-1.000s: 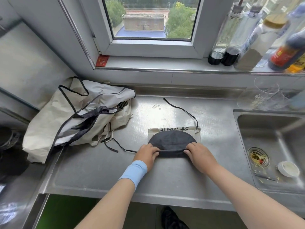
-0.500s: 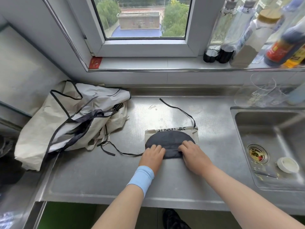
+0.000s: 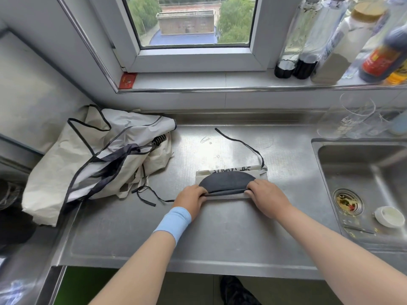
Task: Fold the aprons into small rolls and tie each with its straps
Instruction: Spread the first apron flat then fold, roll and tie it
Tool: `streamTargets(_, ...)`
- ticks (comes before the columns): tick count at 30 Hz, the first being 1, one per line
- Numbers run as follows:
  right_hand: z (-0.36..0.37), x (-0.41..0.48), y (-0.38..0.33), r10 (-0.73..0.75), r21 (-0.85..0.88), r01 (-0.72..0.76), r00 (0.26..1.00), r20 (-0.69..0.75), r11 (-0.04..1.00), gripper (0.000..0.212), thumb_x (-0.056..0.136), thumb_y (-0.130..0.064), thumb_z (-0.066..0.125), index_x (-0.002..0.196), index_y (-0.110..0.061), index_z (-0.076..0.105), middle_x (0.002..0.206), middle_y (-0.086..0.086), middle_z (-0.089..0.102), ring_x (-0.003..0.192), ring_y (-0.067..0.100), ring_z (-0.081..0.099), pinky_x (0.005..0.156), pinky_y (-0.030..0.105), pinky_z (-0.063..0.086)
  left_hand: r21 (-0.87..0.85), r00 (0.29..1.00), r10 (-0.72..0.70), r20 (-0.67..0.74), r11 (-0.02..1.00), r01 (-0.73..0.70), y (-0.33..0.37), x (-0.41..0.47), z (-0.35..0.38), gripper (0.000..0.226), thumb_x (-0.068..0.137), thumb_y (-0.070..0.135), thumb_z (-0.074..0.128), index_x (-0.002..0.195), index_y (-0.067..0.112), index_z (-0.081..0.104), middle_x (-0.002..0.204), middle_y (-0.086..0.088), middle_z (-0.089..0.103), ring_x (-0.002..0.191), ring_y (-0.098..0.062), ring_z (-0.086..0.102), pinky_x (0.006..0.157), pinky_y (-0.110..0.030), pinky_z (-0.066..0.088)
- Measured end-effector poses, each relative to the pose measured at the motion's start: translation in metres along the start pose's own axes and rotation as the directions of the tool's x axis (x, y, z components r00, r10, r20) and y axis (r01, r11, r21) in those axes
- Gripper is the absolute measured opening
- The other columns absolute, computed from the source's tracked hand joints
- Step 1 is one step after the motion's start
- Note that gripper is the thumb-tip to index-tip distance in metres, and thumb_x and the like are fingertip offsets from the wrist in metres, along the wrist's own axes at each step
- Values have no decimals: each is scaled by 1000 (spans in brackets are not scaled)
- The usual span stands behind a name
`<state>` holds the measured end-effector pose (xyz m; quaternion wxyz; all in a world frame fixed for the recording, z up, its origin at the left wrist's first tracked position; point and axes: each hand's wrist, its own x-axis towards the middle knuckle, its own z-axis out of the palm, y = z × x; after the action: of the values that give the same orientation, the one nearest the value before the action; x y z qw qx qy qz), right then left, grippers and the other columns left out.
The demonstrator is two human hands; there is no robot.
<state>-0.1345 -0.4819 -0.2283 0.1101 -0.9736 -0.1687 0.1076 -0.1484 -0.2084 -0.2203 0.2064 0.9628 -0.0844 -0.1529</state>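
A single head-worn wide-angle camera looks steeply down, close over the steel counter (image 3: 220,238). It faces the far window (image 3: 191,20).

We stand in a home kitchen: a stainless steel counter (image 3: 220,234) runs into a sink (image 3: 361,236) with food scraps in its drain strainer (image 3: 348,202), sauce and condiment bottles (image 3: 330,45) line the windowsill (image 3: 198,80), and drinking glasses (image 3: 350,119) stand nearby.

Black printed characters on the folded apron (image 3: 231,171), the glass's (image 3: 350,119) lettering and the bottle labels (image 3: 383,60) are all illegible.
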Motion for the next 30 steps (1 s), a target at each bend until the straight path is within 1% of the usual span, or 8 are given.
streamTargets(5,1,9,0,54,37,-51,994,-94,998,15,96,-25,58,106,-14,56,100,4,54,93,28,52,76,38,42,-69,992,-121,20,990,122,4,14,-3,16,94,23,55,110,21,59,114,0,56,100,-24,59,90,-34,45)
streamTargets(9,10,8,-1,-142,-96,121,957,-253,988,21,81,0,52,96,-13,59,88,5,50,78,28,50,69,37,43,-140,984,-176,-33,975,170,8,16,1,20,90,15,58,110,20,52,114,-1,45,94,-27,58,88,-36,46)
streamTargets(14,12,8,2,-290,-113,271,929,-231,956,21,82,-8,44,91,-13,63,90,4,55,82,28,53,71,40,46,1,969,-200,-147,979,202,21,16,6,27,86,4,51,101,26,53,106,1,45,97,-25,50,78,-32,40)
streamTargets(17,11,7,6,-313,-118,295,930,-192,948,22,83,-24,53,99,-13,64,97,3,57,90,27,54,78,39,46,135,975,-70,-213,986,100,31,19,7,39,80,-4,45,100,27,59,110,2,46,105,-23,43,86,-30,34)
streamTargets(20,12,12,11,-344,-166,315,918,-197,935,21,80,-17,58,98,-13,65,96,4,59,89,28,56,78,39,44,189,983,92,-160,980,-61,30,20,12,38,81,-4,45,106,20,59,113,-1,53,109,-25,47,87,-33,39)
streamTargets(25,13,21,12,-291,-125,270,933,-213,955,20,77,-2,68,95,-10,67,89,6,60,85,30,57,70,41,48,233,965,230,-127,953,-196,12,17,14,22,79,34,65,93,18,60,97,1,59,90,-22,57,68,-35,51)
streamTargets(27,11,27,11,-225,-68,216,955,-193,974,23,76,1,67,96,-11,66,90,5,61,86,30,57,70,40,48,188,963,223,-149,963,-194,6,21,11,20,81,26,71,94,14,63,99,-3,60,93,-25,58,69,-38,53)
streamTargets(30,6,39,12,-129,68,140,982,-137,988,23,87,-1,58,106,-11,64,98,7,61,95,31,56,82,41,47,90,983,115,-143,991,-103,6,32,2,20,97,27,52,108,16,65,114,-1,59,108,-23,51,79,-31,43)
